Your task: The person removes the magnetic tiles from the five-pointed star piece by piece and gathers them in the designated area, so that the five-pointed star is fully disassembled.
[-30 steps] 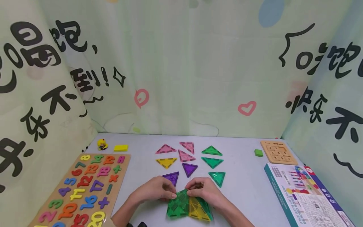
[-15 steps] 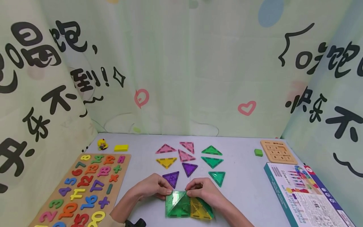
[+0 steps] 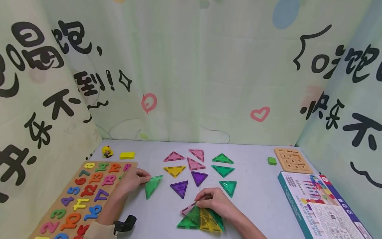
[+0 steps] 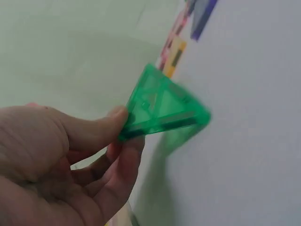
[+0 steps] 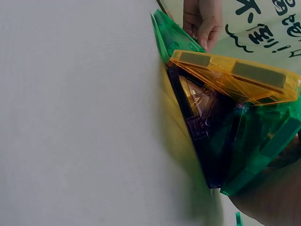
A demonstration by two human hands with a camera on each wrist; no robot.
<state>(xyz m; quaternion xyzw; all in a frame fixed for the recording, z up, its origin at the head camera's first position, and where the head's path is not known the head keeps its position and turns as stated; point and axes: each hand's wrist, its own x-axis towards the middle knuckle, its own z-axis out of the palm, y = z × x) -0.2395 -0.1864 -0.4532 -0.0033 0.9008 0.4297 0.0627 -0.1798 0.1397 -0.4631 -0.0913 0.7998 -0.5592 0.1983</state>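
My left hand pinches a green triangular magnetic tile by one edge, raised beside the number board. In the left wrist view the tile sits between thumb and fingers. My right hand pinches the top of a pyramid-like magnetic tile structure at the table's front. Green and yellow tiles face the head camera, with a pink tile behind. The right wrist view shows a yellow tile and a dark purple tile on it; the right fingertips are mostly hidden there.
Loose triangular tiles lie mid-table: pink, yellow, purple and green. A number board lies left, with a yellow block and small figure behind. A box and wooden board lie right.
My left hand has lifted a green triangular tile off the structure and carried it left and away from me, uncovering a pink tile. My right hand has stayed at the structure's top.
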